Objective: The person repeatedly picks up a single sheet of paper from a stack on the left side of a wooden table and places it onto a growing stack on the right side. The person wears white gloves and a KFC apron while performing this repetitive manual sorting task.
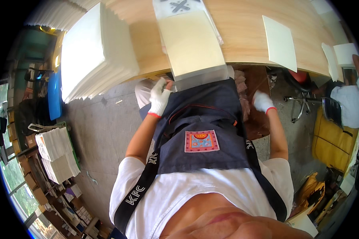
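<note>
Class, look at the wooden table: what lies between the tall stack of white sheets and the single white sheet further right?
In the head view, a cream sheet in a clear sleeve.

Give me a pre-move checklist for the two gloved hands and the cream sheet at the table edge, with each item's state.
1. Left hand gloved: ok.
2. Right hand gloved: ok.
3. Hands on the cream sheet: not ok, both sit below the table edge.
4. Left hand holding anything: cannot tell.
5. Cream sheet lying flat on the clear sleeve: ok.
6. Stack of white sheets apart from the cream sheet: ok.
</note>
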A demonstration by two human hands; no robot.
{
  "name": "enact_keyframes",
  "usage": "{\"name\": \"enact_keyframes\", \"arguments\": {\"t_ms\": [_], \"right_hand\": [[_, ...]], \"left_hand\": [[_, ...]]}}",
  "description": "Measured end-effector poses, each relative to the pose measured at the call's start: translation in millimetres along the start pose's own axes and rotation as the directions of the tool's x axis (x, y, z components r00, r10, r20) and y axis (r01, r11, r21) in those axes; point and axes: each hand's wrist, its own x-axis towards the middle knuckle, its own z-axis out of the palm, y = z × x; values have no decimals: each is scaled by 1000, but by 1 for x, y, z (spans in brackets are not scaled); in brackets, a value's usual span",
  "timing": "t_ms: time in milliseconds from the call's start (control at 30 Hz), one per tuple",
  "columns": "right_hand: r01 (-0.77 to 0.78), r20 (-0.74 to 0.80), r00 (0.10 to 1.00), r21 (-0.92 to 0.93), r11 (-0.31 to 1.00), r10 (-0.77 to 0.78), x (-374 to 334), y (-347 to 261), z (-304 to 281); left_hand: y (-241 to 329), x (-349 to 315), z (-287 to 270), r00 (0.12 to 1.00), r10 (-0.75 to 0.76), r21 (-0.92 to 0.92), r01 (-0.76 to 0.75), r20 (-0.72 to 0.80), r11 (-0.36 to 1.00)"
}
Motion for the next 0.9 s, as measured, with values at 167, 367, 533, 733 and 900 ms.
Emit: {"name": "enact_keyframes", "arguments": {"t_ms": [167, 367, 533, 733, 900], "right_hand": [[154, -446, 894, 222, 963, -41, -22, -99, -78], [570, -845, 200, -311, 761, -496, 8, -156, -117], [722, -924, 143, -147, 676, -354, 14, -164, -106], [494, -661, 666, 738, 460, 344, 11, -202, -86], [371, -377, 883, 926, 75, 281, 2, -182, -86]], "left_hand": [[30, 25, 1, 611, 790, 593, -620, -48, 515], [35, 43, 6, 475, 878, 473, -789, 65, 392], [16, 25, 2, 681, 732, 470, -649, 10, 598], [-5, 18, 47, 908, -156, -474, -51, -388, 879], [-16, 14, 36, 919, -389, -906, 108, -66, 410]]}}
